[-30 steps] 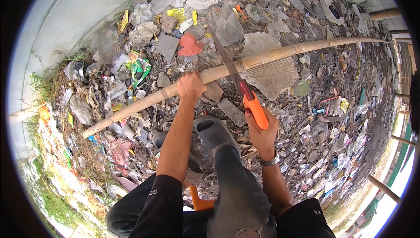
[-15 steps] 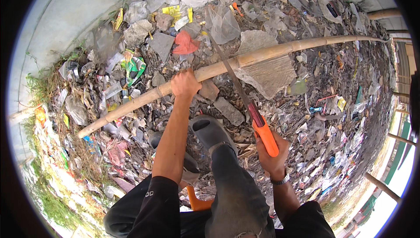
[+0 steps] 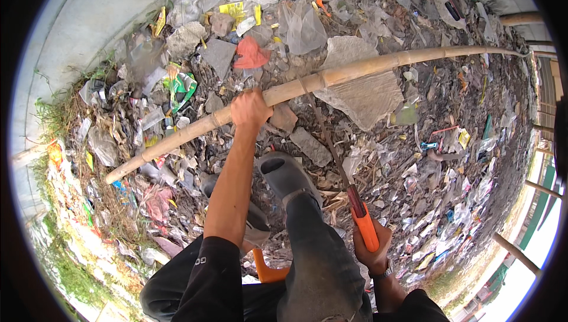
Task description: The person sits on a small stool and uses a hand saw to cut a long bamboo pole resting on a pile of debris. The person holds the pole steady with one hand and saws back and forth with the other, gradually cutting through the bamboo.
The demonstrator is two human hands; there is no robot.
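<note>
A long bamboo pole [image 3: 408, 57] lies slantwise across the ground in front of me, rising toward the right. My left hand [image 3: 251, 109] is closed round it left of the middle. In my right hand [image 3: 376, 248] is a handsaw [image 3: 331, 147], gripped by its orange handle. The blade's far end meets the pole a little right of my left hand, and no blade shows beyond the pole. Under the pole, just right of the blade, a flat stone slab [image 3: 367, 103] lies on the ground. Whether the blade has cut in, I cannot tell.
My foot in a grey clog [image 3: 287, 174] stands close below the pole. Stones, plastic scraps and a red cloth-like piece [image 3: 251, 54] litter the ground. An orange angled object [image 3: 269, 270] lies between my legs. A pale wall [image 3: 77, 32] borders the left; poles [image 3: 518, 254] stand right.
My right hand has drawn the saw back toward me. The blade stuck out well past the pole before; now its far end is at the pole. My left hand stays put.
</note>
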